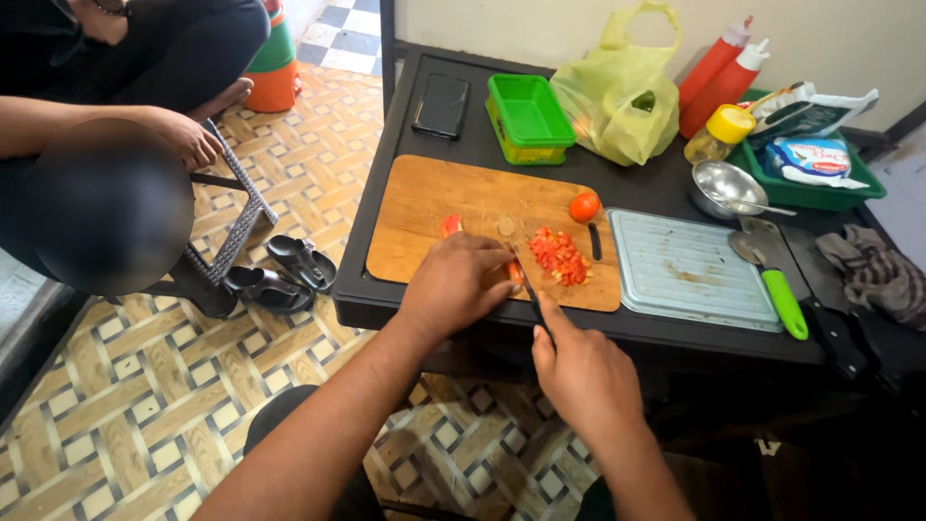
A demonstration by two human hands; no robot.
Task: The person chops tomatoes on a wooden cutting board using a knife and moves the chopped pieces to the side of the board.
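My left hand (pixel 461 280) presses a piece of tomato (pixel 516 274) down on the wooden cutting board (pixel 424 207). My right hand (pixel 582 371) grips a dark-handled knife (pixel 533 294), its blade against that piece. A pile of chopped red tomato (pixel 559 256) lies just right of the blade. A whole tomato (pixel 584 206) rests near the board's far right edge. Another tomato piece (pixel 450 226) and a small pale slice (pixel 505 227) lie above my left hand.
On the black table (pixel 386 154): a grey plastic board (pixel 687 270), green-handled cleaver (pixel 772 275), steel bowl (pixel 728 186), green box (pixel 529 118), yellow bag (pixel 622 96), phone (pixel 442 105), two red bottles (pixel 719 72), green tray (pixel 820 188). A person sits at left beside sandals (pixel 289 273).
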